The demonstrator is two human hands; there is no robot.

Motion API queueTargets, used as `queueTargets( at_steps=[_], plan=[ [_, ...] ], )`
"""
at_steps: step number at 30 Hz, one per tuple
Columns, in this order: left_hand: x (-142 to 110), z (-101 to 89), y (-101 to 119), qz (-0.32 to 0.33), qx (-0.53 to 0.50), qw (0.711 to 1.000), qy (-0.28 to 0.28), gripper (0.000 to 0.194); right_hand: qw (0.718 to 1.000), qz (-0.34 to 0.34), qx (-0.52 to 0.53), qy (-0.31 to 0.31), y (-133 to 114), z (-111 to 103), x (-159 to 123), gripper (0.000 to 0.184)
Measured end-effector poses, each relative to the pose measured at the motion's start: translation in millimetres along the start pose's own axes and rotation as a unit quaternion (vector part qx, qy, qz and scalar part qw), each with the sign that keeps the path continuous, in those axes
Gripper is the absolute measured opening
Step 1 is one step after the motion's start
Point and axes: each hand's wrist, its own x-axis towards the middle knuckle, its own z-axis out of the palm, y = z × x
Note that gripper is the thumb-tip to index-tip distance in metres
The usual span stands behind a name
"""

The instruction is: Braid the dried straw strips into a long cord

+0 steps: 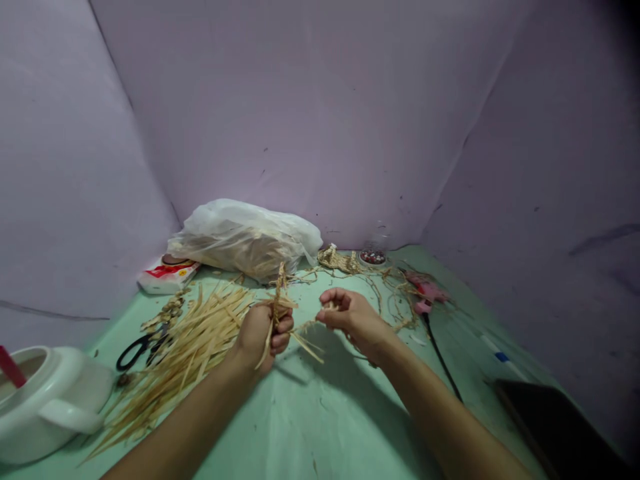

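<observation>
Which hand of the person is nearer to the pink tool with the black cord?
The right. The right hand is to the left of the pink tool, apart from it; the left hand is farther to the left, holding a straw braid.

White pot (30,430) is sitting far left with a red stick (11,368) poking out, red-and-white packet (163,281) is lying farther back, pink glue gun (429,291) is trailing its black cord (443,363) on the right.
</observation>
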Motion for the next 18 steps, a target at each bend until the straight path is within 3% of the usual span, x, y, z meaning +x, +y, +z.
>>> queueTargets(
  at_steps=[2,4,6,8,12,15,18],
  plan=[
    [1,-9.2,9,-0.002,-0.014,1.0,0.011,0.011,0.998,-0.036,-0.012,0.047,-3,-15,5,0.03],
    [2,-17.3,14,0.007,-0.021,1.0,0.01,0.012,0.995,-0.024,-0.066,0.071,-6,-26,7,0.023],
    [4,-20.7,15,0.001,-0.021,1.0,0.005,0.013,0.98,-0.04,-0.165,0.108,-10,-27,6,0.016],
    [4,-18.8,11,-0.019,-0.019,1.0,-0.004,0.014,0.956,-0.098,-0.253,0.11,-13,-17,0,0.015],
    [1,-10.9,2,-0.035,-0.032,0.997,-0.063,0.015,0.914,-0.175,-0.36,-0.072,-10,9,-13,0.023],
    [0,-12.5,3,-0.034,-0.048,0.996,-0.069,0.017,0.907,-0.106,-0.368,-0.175,-7,12,-17,0.022],
    [2,-19.2,12,-0.018,-0.06,0.997,-0.051,0.017,0.924,-0.023,-0.32,-0.207,-9,2,-16,0.025]
  ],
)
